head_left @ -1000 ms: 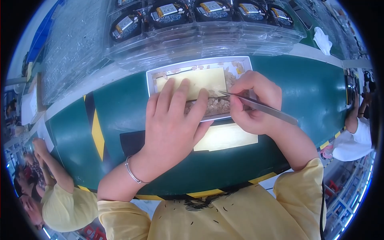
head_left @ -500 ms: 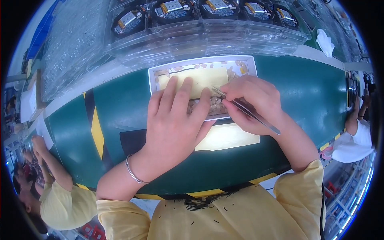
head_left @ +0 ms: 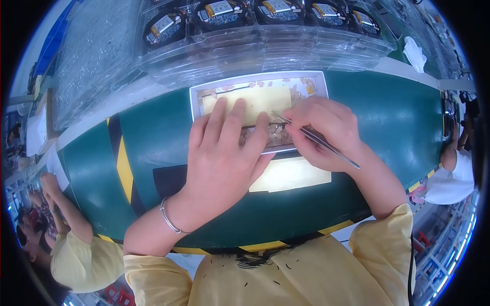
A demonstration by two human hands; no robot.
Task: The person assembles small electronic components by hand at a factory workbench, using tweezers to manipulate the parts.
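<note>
Tray (head_left: 196, 97): shallow, white, on the green belt (head_left: 153, 132). Holds a pale yellow sheet (head_left: 260, 99) and a heap of small tan pieces (head_left: 273, 135), many apparently not yet picked.
Tweezers (head_left: 316, 140): pinched in the right hand (head_left: 326, 130), fingers closed round them, tips at the heap; whether they grip a piece cannot be told.
Left hand (head_left: 224, 153): flat, fingers spread, pressing on the tray, holding nothing.
Second yellow sheet (head_left: 291, 176): on the belt, just beside the tray.
Clear trays (head_left: 245, 43): beyond.

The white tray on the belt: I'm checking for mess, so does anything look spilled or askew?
Nothing looks spilled. The small tan bits stay inside the white tray, which sits square on the green belt. The left hand rests flat over it; the right hand holds tweezers.
</note>
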